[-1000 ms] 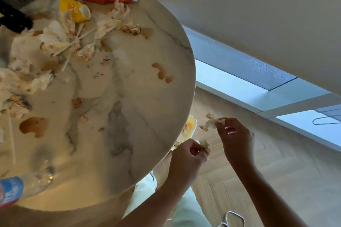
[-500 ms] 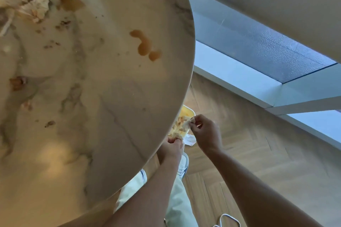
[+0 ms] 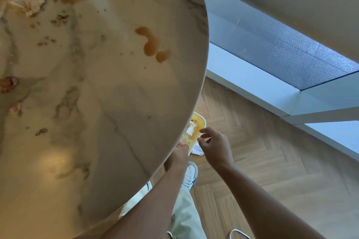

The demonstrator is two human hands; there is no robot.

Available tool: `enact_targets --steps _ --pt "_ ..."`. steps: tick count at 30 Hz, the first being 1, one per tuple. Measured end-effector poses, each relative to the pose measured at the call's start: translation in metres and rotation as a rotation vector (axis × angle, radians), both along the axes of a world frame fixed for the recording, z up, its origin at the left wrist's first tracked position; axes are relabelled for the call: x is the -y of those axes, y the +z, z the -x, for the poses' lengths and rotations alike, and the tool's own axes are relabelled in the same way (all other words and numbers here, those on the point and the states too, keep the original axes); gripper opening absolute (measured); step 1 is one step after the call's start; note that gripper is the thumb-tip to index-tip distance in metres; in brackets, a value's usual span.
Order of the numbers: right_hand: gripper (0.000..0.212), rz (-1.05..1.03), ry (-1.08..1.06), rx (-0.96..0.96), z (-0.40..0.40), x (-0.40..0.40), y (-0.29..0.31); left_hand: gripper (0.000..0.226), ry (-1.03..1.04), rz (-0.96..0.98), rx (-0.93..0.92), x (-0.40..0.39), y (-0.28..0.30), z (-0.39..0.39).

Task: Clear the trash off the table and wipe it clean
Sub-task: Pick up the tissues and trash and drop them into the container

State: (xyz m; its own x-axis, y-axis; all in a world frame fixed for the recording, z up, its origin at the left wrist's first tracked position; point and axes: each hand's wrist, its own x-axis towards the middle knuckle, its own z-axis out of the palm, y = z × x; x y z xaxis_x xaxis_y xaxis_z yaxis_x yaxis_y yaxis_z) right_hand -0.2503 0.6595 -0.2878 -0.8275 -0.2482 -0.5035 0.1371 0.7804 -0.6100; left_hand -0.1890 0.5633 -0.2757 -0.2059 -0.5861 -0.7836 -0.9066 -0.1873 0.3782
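Trash in yellow bin, floor-level

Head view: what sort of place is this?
Probably a home dining area: a round marble-look table with brown spills and crumpled tissues, herringbone wood floor, and a yellow bin below the edge.

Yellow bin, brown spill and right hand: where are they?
yellow bin (image 3: 201,122), head view, its far rim by the table edge.
brown spill (image 3: 150,45), head view, its widest blot.
right hand (image 3: 217,146), head view, its back.
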Motion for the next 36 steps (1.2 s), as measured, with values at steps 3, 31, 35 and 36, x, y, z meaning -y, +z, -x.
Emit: enact_targets --steps 3,31,35,36 --pt "0.019 0.021 -0.036 -0.032 -0.001 -0.006 0.018 0.023 -0.073 0.051 -0.085 -0.006 0.02 -0.001" --pt "0.015 0.344 0.057 -0.155 -0.063 0.099 0.276 0.008 -0.752 0.387 -0.372 0.205 0.339 -0.088" --pt "0.014 0.332 0.112 -0.145 -0.076 0.137 0.278 0.005 -0.877 0.525 -0.282 0.28 0.37 -0.099" --pt "0.014 0.333 0.122 -0.145 -0.078 0.146 0.28 0.004 -0.903 0.553 -0.265 0.298 0.37 -0.098"
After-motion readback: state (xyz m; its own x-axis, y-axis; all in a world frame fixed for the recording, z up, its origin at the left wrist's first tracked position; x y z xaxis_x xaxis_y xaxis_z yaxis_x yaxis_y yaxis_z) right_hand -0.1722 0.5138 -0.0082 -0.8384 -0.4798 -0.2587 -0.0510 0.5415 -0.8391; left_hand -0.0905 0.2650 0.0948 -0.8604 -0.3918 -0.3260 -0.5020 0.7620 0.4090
